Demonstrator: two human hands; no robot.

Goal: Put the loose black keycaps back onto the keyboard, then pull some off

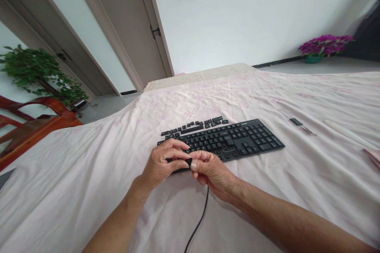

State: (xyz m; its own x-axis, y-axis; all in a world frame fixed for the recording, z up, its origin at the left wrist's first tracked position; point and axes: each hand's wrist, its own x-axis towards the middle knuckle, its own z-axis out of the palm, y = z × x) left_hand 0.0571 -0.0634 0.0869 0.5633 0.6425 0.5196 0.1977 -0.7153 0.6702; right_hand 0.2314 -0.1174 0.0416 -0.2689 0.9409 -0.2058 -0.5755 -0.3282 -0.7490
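Note:
My left hand (164, 161) and my right hand (210, 169) meet above the near edge of a black keyboard (252, 148). Between their fingertips is a small black keycap (189, 162), pinched from both sides and mostly covered by the fingers. The keyboard lies with its cable (198, 224) trailing towards me. Some key positions (227, 156) along its near row show bare, without caps. Loose keycaps (175, 131) lie in rows beyond the far edge, among them a long space bar (192, 129). My left hand hides the keyboard's near left part.
A wire keycap puller (296, 121) with a black middle lies right of the keyboard on the wrinkled pink-patterned cloth (252, 213). A red wooden chair (44, 126) and a leafy plant (38, 71) stand at the left. Purple flowers (325, 44) stand by the far wall.

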